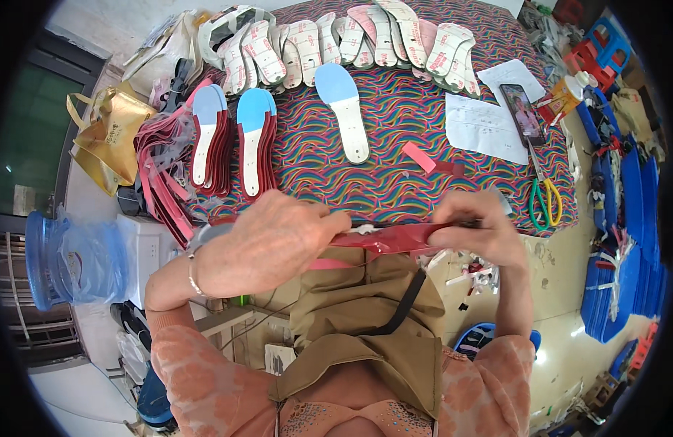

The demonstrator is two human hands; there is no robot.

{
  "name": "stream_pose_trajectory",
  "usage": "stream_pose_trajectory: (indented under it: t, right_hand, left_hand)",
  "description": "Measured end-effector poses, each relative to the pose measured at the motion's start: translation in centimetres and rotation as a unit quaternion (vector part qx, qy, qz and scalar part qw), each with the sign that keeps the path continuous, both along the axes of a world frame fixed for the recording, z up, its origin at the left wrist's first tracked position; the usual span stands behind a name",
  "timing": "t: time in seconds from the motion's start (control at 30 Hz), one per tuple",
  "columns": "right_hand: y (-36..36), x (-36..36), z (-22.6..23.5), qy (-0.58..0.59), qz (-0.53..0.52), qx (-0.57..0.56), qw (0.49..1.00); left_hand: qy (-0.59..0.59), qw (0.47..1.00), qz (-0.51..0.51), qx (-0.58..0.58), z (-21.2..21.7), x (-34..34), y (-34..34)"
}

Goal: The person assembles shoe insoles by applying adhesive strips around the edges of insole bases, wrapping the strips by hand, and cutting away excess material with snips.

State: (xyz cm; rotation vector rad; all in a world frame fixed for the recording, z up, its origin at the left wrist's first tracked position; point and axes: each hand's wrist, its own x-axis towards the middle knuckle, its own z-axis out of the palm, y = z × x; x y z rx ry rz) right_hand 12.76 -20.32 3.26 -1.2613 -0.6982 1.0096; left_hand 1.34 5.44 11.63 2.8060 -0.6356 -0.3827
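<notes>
Close to the table's front edge, my left hand (267, 237) and my right hand (489, 227) are both closed on a glossy dark red strip (398, 239), which stretches between their fingertips. A small whitish bit shows along its upper edge. Beyond my left wrist a grey-blue rounded end (211, 234) sticks out; whether it belongs to the held piece I cannot tell. On the patterned tabletop ahead lie two stacks of red-edged insoles, one topped grey-blue (210, 109) and one bright blue (256, 109). A single white and grey-blue insole (343, 113) lies to their right.
White printed insoles (303, 51) line the table's far side. Pink and red strips (161, 197) heap at the left edge. To the right are papers (482, 127), a phone (522, 114) and green-and-yellow scissors (544, 202). Blue bins (620, 284) stand beyond.
</notes>
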Motion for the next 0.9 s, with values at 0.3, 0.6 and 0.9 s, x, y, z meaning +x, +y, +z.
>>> stream_pose_trajectory:
  t: [0.3,0.6,0.9]
  right_hand:
    - [-2.8,-3.0,0.1,-0.026,-0.268,0.037,0.962]
    - [4.1,-9.8,-2.4,-0.002,-0.397,0.084,0.914]
    - [5.0,-7.5,-2.2,0.095,-0.283,0.081,0.951]
  left_hand:
    - [0.162,0.872,0.169,-0.431,-5.3,-2.3,-1.8]
    - [0.118,0.575,0.327,-0.741,-7.9,-0.8,-5.5]
    - [0.177,0.494,0.285,-0.802,-8.7,0.7,-5.4]
